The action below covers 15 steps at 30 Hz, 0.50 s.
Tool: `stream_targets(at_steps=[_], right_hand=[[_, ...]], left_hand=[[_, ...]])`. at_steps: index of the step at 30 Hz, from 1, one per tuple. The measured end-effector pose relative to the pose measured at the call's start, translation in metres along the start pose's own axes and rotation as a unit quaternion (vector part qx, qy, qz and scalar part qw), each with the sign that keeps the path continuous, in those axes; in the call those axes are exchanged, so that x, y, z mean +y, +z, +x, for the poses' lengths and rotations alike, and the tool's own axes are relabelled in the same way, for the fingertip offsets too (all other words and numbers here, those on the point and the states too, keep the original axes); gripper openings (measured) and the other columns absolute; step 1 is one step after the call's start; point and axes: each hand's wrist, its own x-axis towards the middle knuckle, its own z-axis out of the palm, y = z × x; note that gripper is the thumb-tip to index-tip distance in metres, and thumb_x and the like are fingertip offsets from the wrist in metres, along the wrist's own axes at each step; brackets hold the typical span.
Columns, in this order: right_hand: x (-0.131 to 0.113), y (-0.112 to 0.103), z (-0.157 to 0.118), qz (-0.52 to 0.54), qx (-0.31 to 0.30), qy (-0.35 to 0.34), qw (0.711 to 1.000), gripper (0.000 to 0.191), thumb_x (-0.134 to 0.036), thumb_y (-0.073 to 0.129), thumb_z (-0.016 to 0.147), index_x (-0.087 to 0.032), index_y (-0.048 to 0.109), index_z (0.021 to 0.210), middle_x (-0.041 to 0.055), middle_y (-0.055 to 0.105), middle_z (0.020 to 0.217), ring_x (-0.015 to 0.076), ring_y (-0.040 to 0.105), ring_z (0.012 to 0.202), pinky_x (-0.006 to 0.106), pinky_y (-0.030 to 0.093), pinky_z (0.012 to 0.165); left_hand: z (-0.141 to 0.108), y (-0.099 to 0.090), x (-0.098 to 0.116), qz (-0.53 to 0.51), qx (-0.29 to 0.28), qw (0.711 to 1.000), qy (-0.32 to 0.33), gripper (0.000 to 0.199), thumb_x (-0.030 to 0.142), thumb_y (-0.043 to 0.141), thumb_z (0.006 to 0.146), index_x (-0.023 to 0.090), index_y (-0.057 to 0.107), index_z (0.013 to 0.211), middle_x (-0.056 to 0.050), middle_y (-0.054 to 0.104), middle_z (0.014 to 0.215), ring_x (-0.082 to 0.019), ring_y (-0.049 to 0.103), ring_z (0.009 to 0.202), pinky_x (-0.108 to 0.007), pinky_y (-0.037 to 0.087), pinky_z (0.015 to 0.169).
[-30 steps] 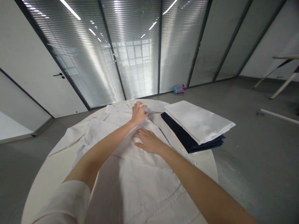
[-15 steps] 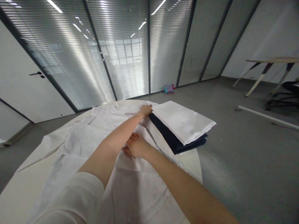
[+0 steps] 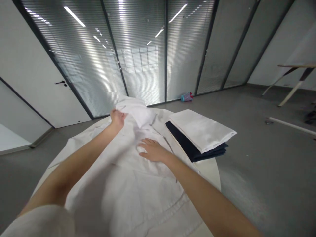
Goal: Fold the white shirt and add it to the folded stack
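Note:
A large white garment (image 3: 138, 187) is spread over the round table, its near part filling the foreground. At the far left, my left hand (image 3: 118, 118) is closed on a raised part of the garment, with the lifted cloth (image 3: 138, 110) blurred and bunched beside it. My right hand (image 3: 153, 149) lies on the garment near the middle, palm down with fingers spread. To its right is a stack: a folded white cloth (image 3: 202, 130) on top of folded dark navy cloth (image 3: 184, 141).
The round table's pale edge (image 3: 214, 171) shows at the right. A blue and pink basket (image 3: 187, 96) lies on the floor by the glass partition (image 3: 138, 65). A door (image 3: 46, 72) stands at the left, another table (image 3: 296, 65) at the far right.
My left hand has swung from beside the folded stack to the far left, drawing the garment's cloth over with it. My right hand has opened out flat on the garment. The view has shifted slightly left.

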Motion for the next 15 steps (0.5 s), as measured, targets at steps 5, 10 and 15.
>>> stream_targets(at_steps=[5, 10, 15], right_hand=[[0.002, 0.002, 0.002, 0.004, -0.009, 0.011, 1.0, 0.05, -0.04, 0.057, 0.098, -0.02, 0.056, 0.144, 0.0179, 0.043, 0.157, 0.0326, 0.036, 0.147, 0.052, 0.031, 0.117], [0.001, 0.004, 0.003, 0.003, -0.015, 0.022, 1.0, 0.051, -0.04, 0.055, 0.099, -0.02, 0.054, 0.146, 0.0171, 0.039, 0.159, 0.0325, 0.033, 0.149, 0.05, 0.029, 0.118], [0.002, 0.004, 0.004, -0.006, -0.014, 0.02, 1.0, 0.05, -0.042, 0.053, 0.099, -0.019, 0.056, 0.144, 0.0171, 0.04, 0.159, 0.032, 0.035, 0.148, 0.049, 0.029, 0.118]], left_hand=[[-0.078, -0.137, 0.005, 0.151, -0.046, 0.972, -0.177, 0.022, 0.02, 0.076, 0.062, 0.019, 0.054, 0.066, -0.001, 0.063, 0.061, -0.02, 0.065, 0.054, -0.037, 0.058, 0.056], [-0.056, -0.162, 0.018, 0.431, -0.117, 0.895, 0.004, 0.017, 0.035, 0.063, 0.079, 0.019, 0.06, 0.074, -0.002, 0.067, 0.076, -0.017, 0.066, 0.057, -0.026, 0.051, 0.052], [0.003, -0.123, 0.015, 0.574, -0.154, 0.786, 0.172, 0.016, 0.027, 0.062, 0.093, 0.02, 0.067, 0.106, -0.008, 0.068, 0.113, -0.02, 0.067, 0.101, -0.036, 0.056, 0.091]])
